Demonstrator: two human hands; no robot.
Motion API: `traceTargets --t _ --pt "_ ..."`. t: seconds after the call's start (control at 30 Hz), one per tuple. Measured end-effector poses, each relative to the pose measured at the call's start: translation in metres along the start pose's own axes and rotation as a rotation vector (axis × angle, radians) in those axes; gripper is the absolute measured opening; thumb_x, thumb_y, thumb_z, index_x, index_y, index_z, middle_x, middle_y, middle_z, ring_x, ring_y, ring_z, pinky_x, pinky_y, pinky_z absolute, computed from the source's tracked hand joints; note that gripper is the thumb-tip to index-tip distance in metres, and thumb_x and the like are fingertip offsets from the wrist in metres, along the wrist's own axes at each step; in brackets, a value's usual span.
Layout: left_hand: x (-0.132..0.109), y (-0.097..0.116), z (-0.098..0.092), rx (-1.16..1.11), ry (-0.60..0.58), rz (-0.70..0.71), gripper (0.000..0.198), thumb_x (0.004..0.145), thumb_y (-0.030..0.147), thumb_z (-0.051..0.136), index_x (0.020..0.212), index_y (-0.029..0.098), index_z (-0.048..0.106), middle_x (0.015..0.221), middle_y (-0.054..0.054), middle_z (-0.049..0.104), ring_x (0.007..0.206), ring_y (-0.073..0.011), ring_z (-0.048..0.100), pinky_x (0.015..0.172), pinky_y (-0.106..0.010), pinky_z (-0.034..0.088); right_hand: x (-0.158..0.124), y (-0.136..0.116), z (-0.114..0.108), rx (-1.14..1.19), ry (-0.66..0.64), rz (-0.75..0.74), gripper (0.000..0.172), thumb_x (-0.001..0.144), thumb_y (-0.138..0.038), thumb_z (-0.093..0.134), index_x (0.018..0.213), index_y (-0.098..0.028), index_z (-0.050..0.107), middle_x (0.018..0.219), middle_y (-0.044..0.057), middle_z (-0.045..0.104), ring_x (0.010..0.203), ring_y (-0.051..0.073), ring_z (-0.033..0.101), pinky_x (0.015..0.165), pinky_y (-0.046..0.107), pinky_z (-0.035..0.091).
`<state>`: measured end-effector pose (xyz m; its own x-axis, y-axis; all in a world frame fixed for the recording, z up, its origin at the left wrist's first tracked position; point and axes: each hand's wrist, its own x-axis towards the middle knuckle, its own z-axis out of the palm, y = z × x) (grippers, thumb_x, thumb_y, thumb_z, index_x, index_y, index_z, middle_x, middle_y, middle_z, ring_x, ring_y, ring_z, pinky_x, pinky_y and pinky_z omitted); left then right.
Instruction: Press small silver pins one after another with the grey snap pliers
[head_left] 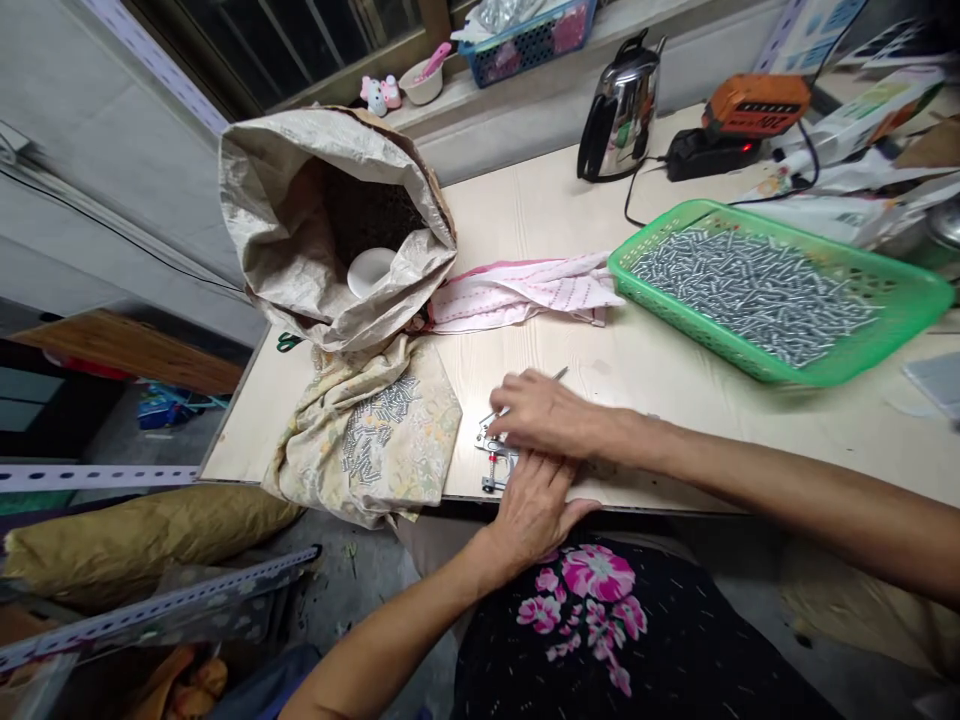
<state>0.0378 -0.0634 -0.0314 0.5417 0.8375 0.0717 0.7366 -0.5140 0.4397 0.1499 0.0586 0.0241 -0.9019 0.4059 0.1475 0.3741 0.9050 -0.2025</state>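
Note:
Near the table's front edge lies a small metal fixture with a red part and a black knob. My left hand rests flat against its right side, fingers stretched and thumb apart; the fingertips are partly hidden under my other hand. My right hand is over the fixture, fingers curled, slightly blurred. What they pinch is hidden. Behind its knuckles a thin pointed metal rod sticks out. To the left, small metal pins lie scattered on a floral cloth.
A green basket of similar metal pieces stands right. A big open sack with a white bowl inside stands back left. A pink-white towel, a kettle and an orange battery on a charger are behind.

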Motion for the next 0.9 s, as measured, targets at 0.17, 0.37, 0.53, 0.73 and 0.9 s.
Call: traceTargets --t 0.17,0.37,0.53,0.73,0.9 --pt "-0.040 0.008 -0.029 -0.070 0.006 0.233 0.028 0.096 0.030 0.048 0.120 0.020 0.058 0.110 -0.009 0.069 0.104 -0.0215 0.064 0.098 -0.038 0.051 0.018 -0.029 0.026 0.001 -0.100 -0.281 0.017 0.084 -0.016 0.063 0.067 -0.021 0.061 0.092 0.005 0.060 0.091 0.022 0.047 0.072 0.038 0.036" --pt "-0.060 -0.070 -0.089 0.332 0.482 -0.273 0.021 0.095 0.019 0.045 0.102 0.019 0.065 0.088 -0.008 0.064 0.085 -0.0207 0.059 0.075 -0.035 0.052 0.024 -0.031 0.052 0.066 0.006 -0.345 0.009 0.090 -0.012 0.051 0.084 -0.018 0.056 0.094 0.005 0.058 0.084 0.018 0.047 0.074 0.033 0.037" --pt "-0.032 -0.143 -0.108 0.570 0.286 -0.382 0.027 0.097 0.022 0.039 0.103 0.017 0.065 0.093 -0.009 0.062 0.090 -0.0243 0.054 0.077 -0.036 0.048 0.013 -0.017 0.017 0.120 0.285 -0.053 0.020 0.098 -0.016 0.038 0.092 -0.016 0.057 0.087 0.005 0.059 0.079 0.017 0.050 0.072 0.032 0.038" --pt "-0.025 -0.171 -0.117 0.613 0.149 -0.222 0.031 0.091 0.014 0.036 0.087 0.022 0.066 0.084 -0.006 0.062 0.082 -0.0258 0.053 0.073 -0.037 0.047 -0.063 0.024 -0.084 -0.433 0.521 0.698 0.025 0.097 -0.015 0.036 0.098 -0.015 0.061 0.095 0.013 0.062 0.090 0.026 0.052 0.080 0.041 0.036" --pt "-0.013 -0.179 -0.113 0.369 0.309 -0.214 0.027 0.086 0.034 0.044 0.082 0.022 0.069 0.084 -0.008 0.070 0.080 -0.0295 0.059 0.075 -0.043 0.048 -0.079 -0.009 -0.063 -0.366 0.354 0.672 0.025 0.096 -0.016 0.042 0.116 -0.020 0.057 0.104 0.010 0.060 0.092 0.024 0.052 0.079 0.039 0.039"
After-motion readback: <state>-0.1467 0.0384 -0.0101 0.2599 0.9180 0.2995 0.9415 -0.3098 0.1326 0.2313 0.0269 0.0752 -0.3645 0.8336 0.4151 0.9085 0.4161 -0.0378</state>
